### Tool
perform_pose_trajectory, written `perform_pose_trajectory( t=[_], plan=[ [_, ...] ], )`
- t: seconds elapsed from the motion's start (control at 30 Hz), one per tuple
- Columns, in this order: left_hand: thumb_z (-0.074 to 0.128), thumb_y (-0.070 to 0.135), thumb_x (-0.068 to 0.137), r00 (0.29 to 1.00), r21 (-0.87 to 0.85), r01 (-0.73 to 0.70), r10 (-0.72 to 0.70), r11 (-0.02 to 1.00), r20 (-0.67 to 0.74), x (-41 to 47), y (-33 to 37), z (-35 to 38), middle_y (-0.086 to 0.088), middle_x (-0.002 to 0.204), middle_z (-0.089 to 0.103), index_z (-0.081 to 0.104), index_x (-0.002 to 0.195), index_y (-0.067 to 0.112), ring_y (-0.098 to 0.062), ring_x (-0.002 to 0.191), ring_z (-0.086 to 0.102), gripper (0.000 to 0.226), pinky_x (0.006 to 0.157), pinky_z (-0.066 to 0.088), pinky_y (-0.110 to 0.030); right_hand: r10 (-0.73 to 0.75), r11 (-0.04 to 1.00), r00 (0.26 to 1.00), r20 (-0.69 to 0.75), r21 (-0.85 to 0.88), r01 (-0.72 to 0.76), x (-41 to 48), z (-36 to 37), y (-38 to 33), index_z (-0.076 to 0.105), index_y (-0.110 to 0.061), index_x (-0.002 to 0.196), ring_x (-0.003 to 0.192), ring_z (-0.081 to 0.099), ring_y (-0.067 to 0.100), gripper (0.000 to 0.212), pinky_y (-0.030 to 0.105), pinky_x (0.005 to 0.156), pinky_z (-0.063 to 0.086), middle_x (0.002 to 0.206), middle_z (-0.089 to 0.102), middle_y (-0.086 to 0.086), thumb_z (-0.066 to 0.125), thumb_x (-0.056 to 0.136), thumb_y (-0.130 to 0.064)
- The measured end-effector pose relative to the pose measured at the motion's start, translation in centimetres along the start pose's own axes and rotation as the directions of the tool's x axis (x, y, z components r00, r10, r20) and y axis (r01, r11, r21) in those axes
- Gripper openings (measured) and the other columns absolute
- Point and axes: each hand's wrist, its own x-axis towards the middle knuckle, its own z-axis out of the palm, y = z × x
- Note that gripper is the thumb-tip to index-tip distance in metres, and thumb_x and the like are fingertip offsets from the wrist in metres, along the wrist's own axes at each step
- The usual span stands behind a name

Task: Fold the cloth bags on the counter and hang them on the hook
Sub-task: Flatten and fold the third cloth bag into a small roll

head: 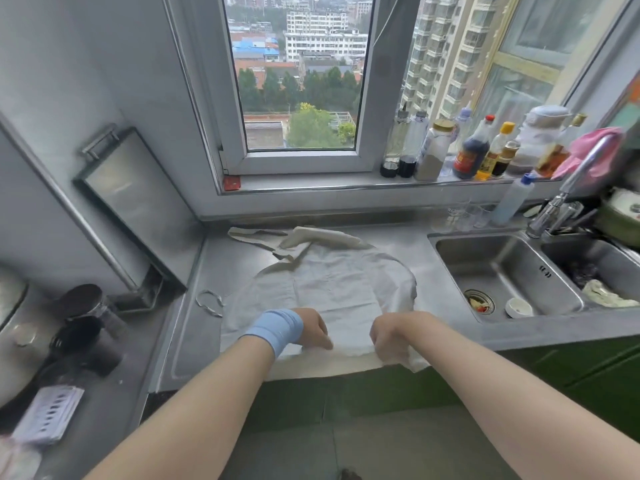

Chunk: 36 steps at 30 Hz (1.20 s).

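Cloth bag (332,289): pale, spread flat mid-bench (201,271), just left of the sink (509,271); near hem sits at the front edge and its right corner hangs over.
Second bag (325,237): bunched at the back by the wall, touching the far edge of the first; straps (256,233) trail left. We can't tell if it's folded.
Hook: not in view.
Left grip (311,332): fingers curled down onto the near hem, left of centre; looks like a pinch on the cloth.
Right grip (388,341): fingers closed round the near hem towards the right corner, w/ cloth bunched under the palm.
Handling: we judge it thin, light and floppy. It won't hold a crease by itself, it wrinkles easily and likely slides a bit on the steel.
Where to hold: both near corners, w/ hands apart and the hem taut so it lifts as one straight edge; we'd hang it by the straps.
Stage: both hands on the hem fits a fold away from us or smoothing flat; can't tell which.
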Motion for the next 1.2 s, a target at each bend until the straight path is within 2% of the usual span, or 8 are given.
perform_pose_trajectory(
  t=[0.1,0.2,0.3,0.57,0.77,0.9,1.07,1.2],
  plan=[
    [0.054,0.044,0.091,0.996,0.001,-0.008,0.008,1.0,-0.09,0.7,-0.8,0.3,0.004,0.119,0.065,0.067,0.119,0.025,-0.021,0.106,0.06,0.036,0.093,0.046,-0.031,-0.057,0.958,0.998,0.014,0.283,0.05,1.0,0.8,0.1,0.072,-0.018,0.097,0.093,0.063,0.018,0.025,0.032,0.079,0.054,0.101,0.069,-0.002,0.061,0.076,-0.028],
    [0.049,0.039,0.094,0.989,0.017,0.01,-0.007,1.0,-0.15,2.3,-2.2,0.0,0.001,0.128,0.062,0.061,0.125,0.027,-0.023,0.114,0.057,0.035,0.099,0.045,-0.033,-0.062,0.908,0.985,-0.16,0.4,0.122,2.7,0.2,-0.5,0.074,-0.025,0.099,0.105,0.063,0.017,0.024,0.031,0.092,0.052,0.11,0.07,-0.004,0.06,0.08,-0.03],
    [0.049,0.035,0.095,0.983,-0.001,0.052,-0.051,0.999,-0.174,4.4,-3.9,-0.3,0.001,0.137,0.055,0.052,0.135,0.026,-0.023,0.123,0.052,0.04,0.104,0.04,-0.032,-0.013,0.948,0.956,-0.293,0.301,0.105,5.0,-0.7,-1.0,0.066,-0.029,0.116,0.115,0.057,0.021,0.035,0.033,0.096,0.048,0.124,0.062,-0.002,0.05,0.085,-0.025],
    [0.049,0.035,0.096,0.97,-0.036,0.182,-0.186,0.983,-0.159,13.8,-7.6,-2.2,-0.003,0.156,0.03,0.028,0.15,0.026,-0.029,0.138,0.036,0.059,0.112,0.033,-0.038,0.007,0.972,0.96,-0.281,0.227,0.059,15.9,-4.0,-0.5,0.025,-0.04,0.151,0.148,0.012,0.027,0.062,0.052,0.113,0.028,0.161,0.011,0.005,0.047,0.094,-0.029],
    [0.043,0.052,0.094,0.959,0.093,0.284,-0.281,0.954,-0.041,22.0,-9.4,-4.1,-0.006,0.162,-0.012,0.0,0.154,0.032,-0.037,0.148,-0.008,0.076,0.12,0.008,-0.048,-0.019,0.978,0.971,-0.239,0.199,0.068,24.8,-7.9,0.2,-0.002,-0.055,0.149,0.149,-0.02,0.024,0.077,0.072,0.109,0.013,0.162,-0.024,-0.001,0.046,0.091,-0.063],
    [0.045,0.053,0.092,0.949,0.013,0.314,-0.313,0.949,-0.048,25.8,-10.9,-5.8,0.007,0.158,-0.027,-0.006,0.151,0.043,-0.027,0.146,-0.023,0.079,0.114,0.008,-0.062,-0.015,0.979,0.97,-0.241,0.193,0.063,29.4,-10.6,1.0,-0.006,-0.058,0.147,0.146,-0.029,0.023,0.083,0.077,0.106,0.002,0.157,-0.035,-0.001,0.047,0.084,-0.07],
    [0.052,0.044,0.091,0.943,-0.012,0.294,-0.292,0.956,-0.158,29.1,-12.1,-9.5,0.007,0.16,-0.022,-0.002,0.152,0.04,-0.023,0.147,-0.019,0.082,0.116,0.007,-0.059,-0.013,0.979,0.955,-0.298,0.192,0.073,33.7,-14.2,1.7,-0.009,-0.059,0.146,0.146,-0.03,0.024,0.083,0.078,0.104,-0.003,0.158,-0.034,-0.001,0.042,0.083,-0.074],
    [0.049,0.051,0.088,0.866,0.016,0.379,-0.348,0.925,-0.359,30.4,-13.3,-10.2,0.004,0.162,-0.002,0.015,0.149,0.041,-0.024,0.148,-0.003,0.071,0.113,0.018,-0.056,-0.03,0.979,0.947,-0.32,0.18,0.092,36.3,-17.0,2.2,-0.006,-0.057,0.148,0.146,-0.029,0.025,0.081,0.077,0.105,-0.004,0.159,-0.031,-0.002,0.04,0.083,-0.075]
  ],
)
